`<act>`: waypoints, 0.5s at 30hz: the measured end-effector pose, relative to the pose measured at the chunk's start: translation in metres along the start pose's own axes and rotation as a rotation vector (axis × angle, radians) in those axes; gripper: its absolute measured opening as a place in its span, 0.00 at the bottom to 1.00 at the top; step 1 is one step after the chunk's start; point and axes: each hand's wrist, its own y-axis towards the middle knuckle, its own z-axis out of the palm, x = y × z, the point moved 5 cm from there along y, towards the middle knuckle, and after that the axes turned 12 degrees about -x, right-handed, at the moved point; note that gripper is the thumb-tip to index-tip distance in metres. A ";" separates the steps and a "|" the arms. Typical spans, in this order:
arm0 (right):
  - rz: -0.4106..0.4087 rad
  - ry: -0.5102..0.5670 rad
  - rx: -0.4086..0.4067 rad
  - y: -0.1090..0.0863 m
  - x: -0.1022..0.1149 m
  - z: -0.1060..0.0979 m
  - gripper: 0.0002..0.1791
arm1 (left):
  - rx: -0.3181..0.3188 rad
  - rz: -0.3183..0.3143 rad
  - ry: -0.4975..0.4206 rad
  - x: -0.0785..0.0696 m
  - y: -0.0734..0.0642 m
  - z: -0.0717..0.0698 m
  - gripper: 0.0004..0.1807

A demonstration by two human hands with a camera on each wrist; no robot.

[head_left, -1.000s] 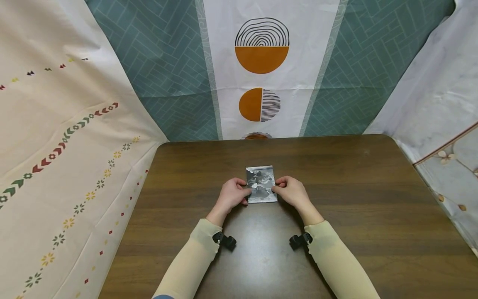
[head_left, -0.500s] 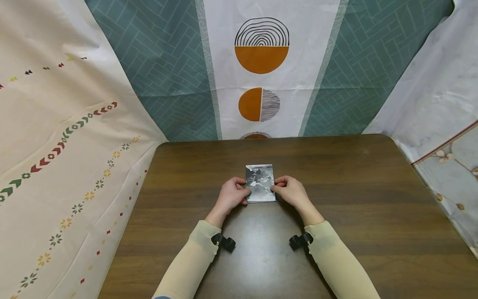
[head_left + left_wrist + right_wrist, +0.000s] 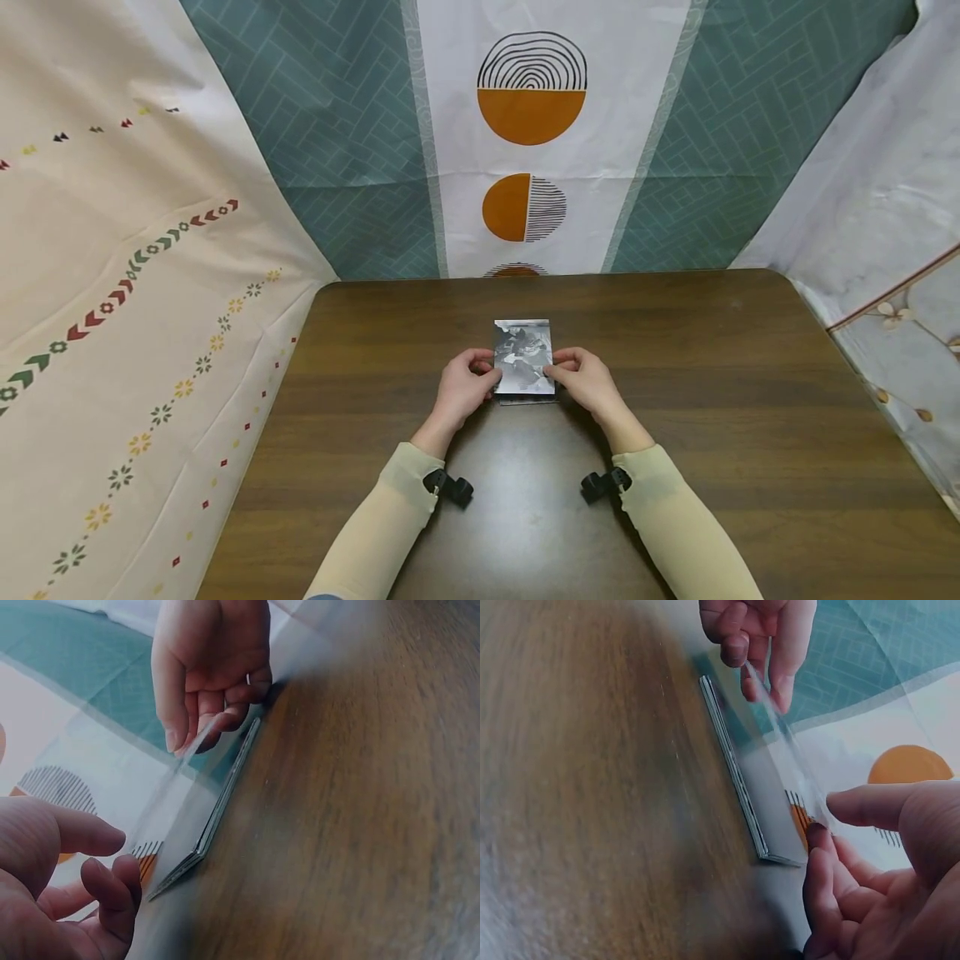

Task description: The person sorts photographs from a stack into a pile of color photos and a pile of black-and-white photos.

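Note:
A glossy card with a grey-and-white print (image 3: 523, 354) is held level between both hands, over the middle of the table. My left hand (image 3: 462, 387) pinches its left edge between thumb and fingers. On the opposite edge, my right hand (image 3: 588, 382) pinches it the same way. Seen edge-on in the left wrist view, the card is a thin pale line raised above a small stack of similar thin cards (image 3: 227, 799). That stack (image 3: 739, 776) lies on the wood, and only its near edge shows from above, the held card covering the rest.
The brown wooden table (image 3: 712, 392) extends widely around the hands. A teal and white patterned cloth (image 3: 360, 125) hangs behind its far edge. Cream cloth (image 3: 187, 333) hangs at the left and white cloth (image 3: 885, 208) at the right. Both wrists wear small black cameras.
The printed card has come up off the stack and slightly away from me, gripped by both hands, so the stack's near edge now shows beneath it.

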 end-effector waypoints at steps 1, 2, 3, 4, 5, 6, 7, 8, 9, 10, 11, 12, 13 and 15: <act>0.002 0.003 -0.006 -0.001 0.001 0.000 0.25 | -0.002 0.001 -0.008 -0.001 0.000 -0.001 0.19; -0.002 0.006 -0.013 -0.001 0.002 0.000 0.25 | -0.001 0.003 -0.016 -0.002 -0.001 -0.001 0.19; -0.005 0.005 -0.017 -0.002 0.003 0.000 0.26 | 0.001 0.007 -0.023 -0.003 -0.001 -0.002 0.20; -0.010 0.006 -0.024 -0.004 0.005 0.001 0.26 | 0.003 0.012 -0.030 -0.004 -0.001 -0.003 0.20; -0.017 0.004 -0.030 -0.005 0.007 0.001 0.26 | 0.004 0.017 -0.034 -0.005 -0.002 -0.004 0.20; -0.025 0.001 -0.034 -0.006 0.009 0.002 0.26 | 0.006 0.023 -0.040 -0.006 -0.002 -0.005 0.21; -0.038 -0.003 -0.037 -0.007 0.011 0.003 0.26 | 0.007 0.029 -0.041 -0.006 -0.002 -0.007 0.21; -0.048 -0.005 -0.040 -0.008 0.013 0.005 0.26 | 0.007 0.036 -0.039 -0.006 -0.002 -0.009 0.21; -0.060 -0.009 -0.040 -0.009 0.015 0.007 0.26 | 0.005 0.041 -0.035 -0.005 -0.001 -0.011 0.21; -0.070 -0.010 -0.043 -0.010 0.018 0.009 0.26 | 0.004 0.045 -0.033 -0.005 -0.001 -0.014 0.21; -0.081 -0.013 -0.043 -0.011 0.020 0.011 0.26 | 0.003 0.046 -0.030 -0.004 0.000 -0.017 0.21; -0.093 -0.016 -0.043 -0.012 0.022 0.014 0.27 | 0.003 0.047 -0.027 -0.003 0.000 -0.020 0.21; -0.106 -0.019 -0.043 -0.013 0.025 0.017 0.27 | 0.001 0.050 -0.023 -0.001 0.001 -0.024 0.21; -0.126 -0.024 -0.045 -0.014 0.031 0.025 0.27 | -0.001 0.053 -0.023 0.002 0.003 -0.034 0.21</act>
